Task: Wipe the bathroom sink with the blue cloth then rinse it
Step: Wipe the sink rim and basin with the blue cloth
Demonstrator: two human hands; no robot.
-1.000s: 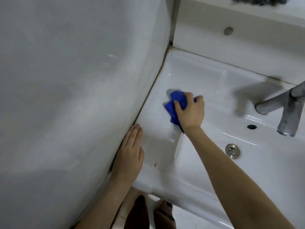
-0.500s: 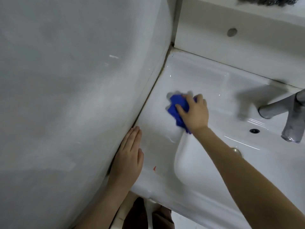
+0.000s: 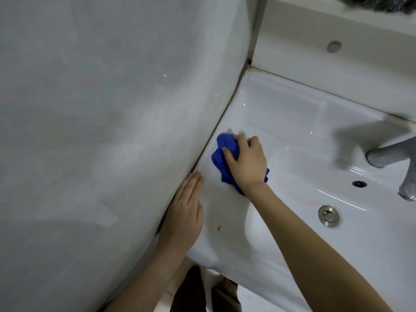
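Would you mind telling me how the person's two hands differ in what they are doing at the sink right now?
The right hand presses a bunched blue cloth onto the sink ledge; the left hand holds nothing. The right hand's fingers curl over the cloth, while the left hand lies flat with fingers straight. The left hand rests along the wall edge, nearer the front; the right hand is farther back. Both rest on the sink's left ledge.

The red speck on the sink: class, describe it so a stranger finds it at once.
Start at the white sink and follow its flat left ledge along the wall. The red speck lies just right of the flat left hand, the only red mark on that ledge.
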